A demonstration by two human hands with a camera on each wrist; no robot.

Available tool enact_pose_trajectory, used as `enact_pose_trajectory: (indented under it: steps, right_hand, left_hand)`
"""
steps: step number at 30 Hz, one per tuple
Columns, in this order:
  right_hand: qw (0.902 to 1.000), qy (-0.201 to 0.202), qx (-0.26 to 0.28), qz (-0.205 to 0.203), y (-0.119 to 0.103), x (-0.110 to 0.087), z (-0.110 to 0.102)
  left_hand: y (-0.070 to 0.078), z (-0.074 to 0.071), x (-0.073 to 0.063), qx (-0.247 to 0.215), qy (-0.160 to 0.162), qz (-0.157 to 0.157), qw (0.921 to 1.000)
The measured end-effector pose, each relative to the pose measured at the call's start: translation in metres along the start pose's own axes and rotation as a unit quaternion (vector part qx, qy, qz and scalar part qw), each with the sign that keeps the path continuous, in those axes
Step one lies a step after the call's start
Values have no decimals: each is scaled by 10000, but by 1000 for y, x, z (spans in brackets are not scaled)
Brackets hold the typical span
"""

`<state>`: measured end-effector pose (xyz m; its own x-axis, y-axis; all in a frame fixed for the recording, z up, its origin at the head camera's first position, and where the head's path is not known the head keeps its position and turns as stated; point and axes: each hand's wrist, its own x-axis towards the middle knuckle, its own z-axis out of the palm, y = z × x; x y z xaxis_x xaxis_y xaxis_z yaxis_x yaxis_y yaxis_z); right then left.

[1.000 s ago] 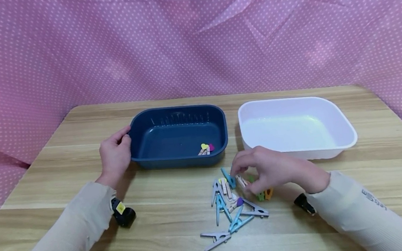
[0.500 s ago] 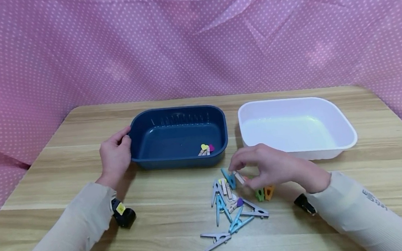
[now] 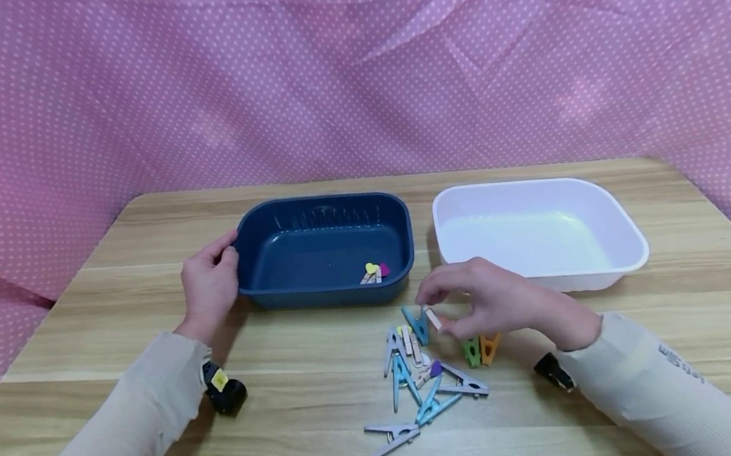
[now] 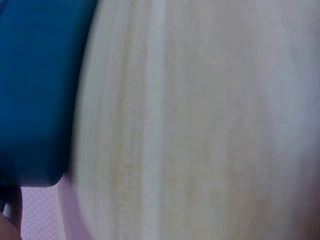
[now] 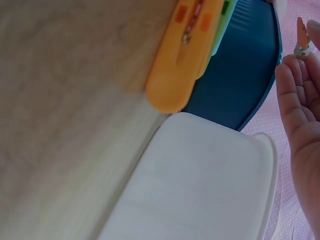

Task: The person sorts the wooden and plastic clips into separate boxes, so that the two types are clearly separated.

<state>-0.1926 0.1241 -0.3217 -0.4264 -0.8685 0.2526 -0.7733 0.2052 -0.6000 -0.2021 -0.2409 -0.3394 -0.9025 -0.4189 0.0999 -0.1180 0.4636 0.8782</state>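
My right hand has a small wooden clothespin pinched between thumb and fingertips, just above the surface, in front of the gap between the two tubs. My left hand grips the left edge of the navy tub, thumb and index finger at the rim; its other fingers are mostly hidden.

Inside the navy tub, near its front right corner: small wooden clips topped with a yellow heart and a magenta heart. White tub stands to the right, behind my right hand, apart from the navy one.

Loose pile in front of the tubs: blue plastic clips, one upper blue clip right beside the pinched clothespin; lilac-grey clips, the nearest lilac-grey clip lying lowest; wooden clips with hearts, including a purple heart. Green clip and orange clip sit side by side below my right hand; the right wrist view shows the orange one close up. Left wrist view: mostly blurred wood grain plus the tub's side. Pink dotted cloth hangs behind.
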Motion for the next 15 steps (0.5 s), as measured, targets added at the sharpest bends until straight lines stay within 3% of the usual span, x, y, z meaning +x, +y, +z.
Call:
enact_pose_trajectory:
  steps: [15]
  right_hand:
    - [9987,394,304,56,2,0,-2]
  left_hand:
    - [0,0,0,61,73,23,10000]
